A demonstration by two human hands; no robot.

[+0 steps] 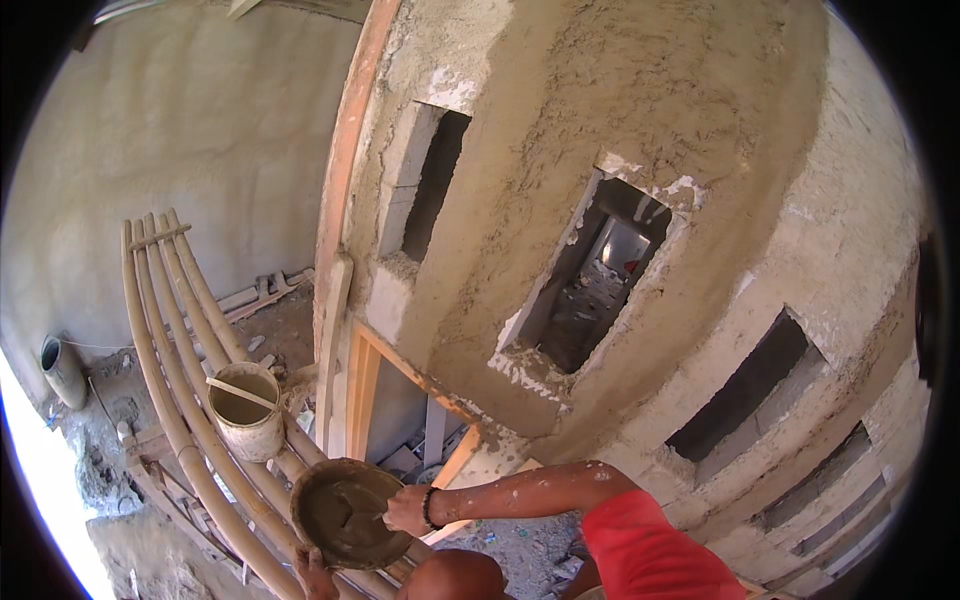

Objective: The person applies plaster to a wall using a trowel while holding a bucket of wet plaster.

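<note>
A round dark bowl [318,478] of wet grey-brown mortar [350,508] is tilted at the lower middle, above the bamboo poles. My left hand [316,578] grips its near left rim, with only part of the hand showing. At the bowl's right side is my right hand [406,511], its fingers closed at the mortar's edge. A small pale bit shows by those fingertips, but what they hold is hidden. A dark beaded bracelet [432,508] circles the right wrist, and the forearm is spotted with mortar.
Bamboo poles [190,400] form a raised platform, on which stands a white bucket [250,440] with a stick across it. To the right rises a partly plastered wall [620,110] with several openings. A wooden frame [362,390] edges a doorway. Rubble and a grey cylinder [63,375] lie below.
</note>
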